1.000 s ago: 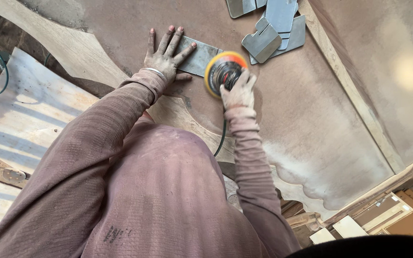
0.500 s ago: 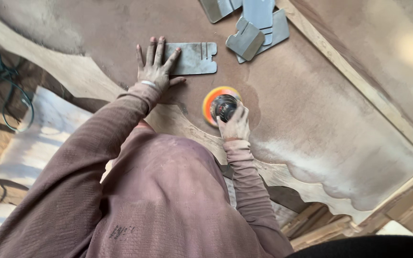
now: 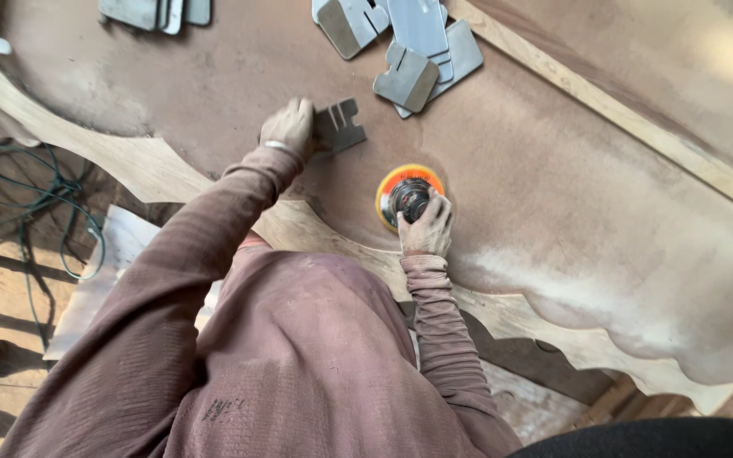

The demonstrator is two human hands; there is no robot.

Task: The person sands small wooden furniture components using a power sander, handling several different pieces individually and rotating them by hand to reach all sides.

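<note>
1. While the right hand (image 3: 426, 227) grips the top of the sander (image 3: 407, 197), its fingers are closed round the dark body, and the orange disc lies flat on the brown panel (image 3: 553, 170).
2. Left hand (image 3: 288, 127) is curled, knuckles up, on the near end of a grey plate (image 3: 338, 125); whether it pinches the plate or only presses it, I cannot tell.
3. That plate lies flat on the panel, just left of and beyond the sander, the two apart.
4. Beyond the right hand, a heap of grey plates (image 3: 417, 51) lies overlapped; a second small stack (image 3: 154, 13) sits beyond the left hand at the frame's top edge.
5. Near both wrists runs the panel's scalloped wooden edge (image 3: 316, 229), pale against the dusty surface.
6. Right of the sander, a pale wooden strip (image 3: 604, 102) crosses the panel at a slant.
7. Left of the left arm, green cable (image 3: 61, 203) loops over the floor.
</note>
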